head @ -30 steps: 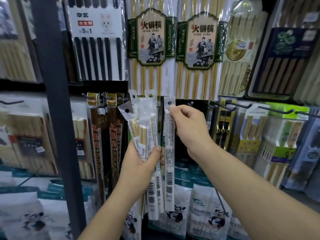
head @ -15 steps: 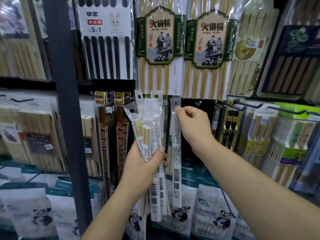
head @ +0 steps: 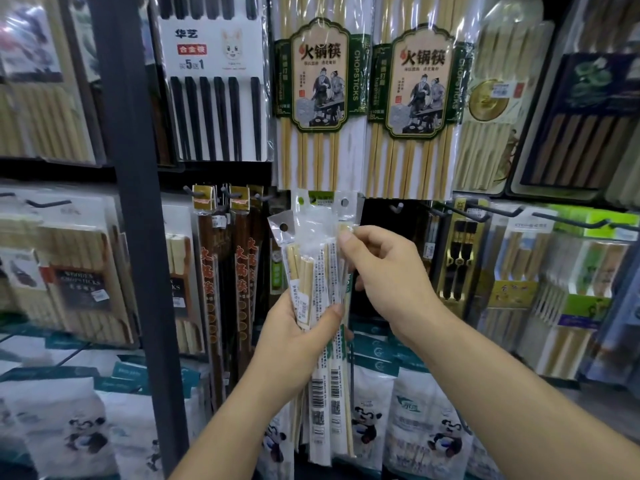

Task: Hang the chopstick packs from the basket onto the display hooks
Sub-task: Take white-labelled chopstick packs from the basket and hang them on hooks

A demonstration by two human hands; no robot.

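My left hand (head: 294,341) grips a bundle of slim clear chopstick packs (head: 308,268) upright in front of the display, their punched tabs on top. My right hand (head: 391,271) pinches the top edge of a pack on the bundle's right side between thumb and forefinger. Just above, one more slim pack (head: 344,206) stands with its punched tab up at hook height, no hand on its top; its hook is hidden. A bare display hook (head: 398,206) sticks out to the right of it. The basket is out of view.
Large hot-pot chopstick packs (head: 320,98) hang directly above. Dark red chopstick packs (head: 242,271) hang to the left, beside a dark vertical post (head: 128,202). More hooks with boxed chopsticks (head: 568,221) fill the right. Panda-printed bags (head: 426,427) stand below.
My right hand has let go of the single pack's top and dropped down and left onto the bundle. That pack's tab stays at the same height. The left hand has barely moved.
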